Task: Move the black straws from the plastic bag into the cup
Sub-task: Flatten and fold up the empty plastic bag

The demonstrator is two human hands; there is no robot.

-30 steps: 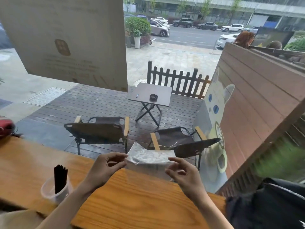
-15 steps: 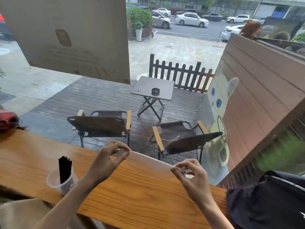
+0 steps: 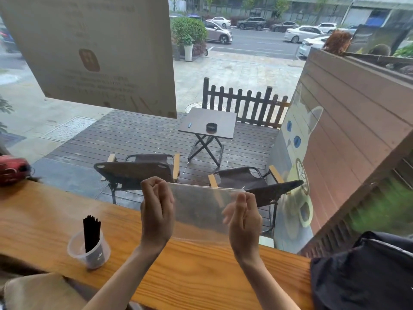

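Note:
A clear plastic bag (image 3: 201, 211) hangs flat and upright above the wooden counter (image 3: 201, 271), stretched between my two hands. My left hand (image 3: 157, 211) pinches its top left corner, and my right hand (image 3: 242, 218) pinches its top right corner. No straws show inside the bag. A bundle of black straws (image 3: 91, 233) stands upright in a translucent plastic cup (image 3: 89, 251) on the counter, to the left of my left forearm.
A window runs along the counter's far edge, with chairs and a small table outside. A red object (image 3: 13, 170) lies at the counter's far left. A dark bag (image 3: 362, 274) sits at the right end. A beige cushion (image 3: 42, 291) is at the near left.
The bag was crumpled low between my hands. Both hands rose and spread apart, pulling it flat and lifting it upright. The cup and straws stayed put.

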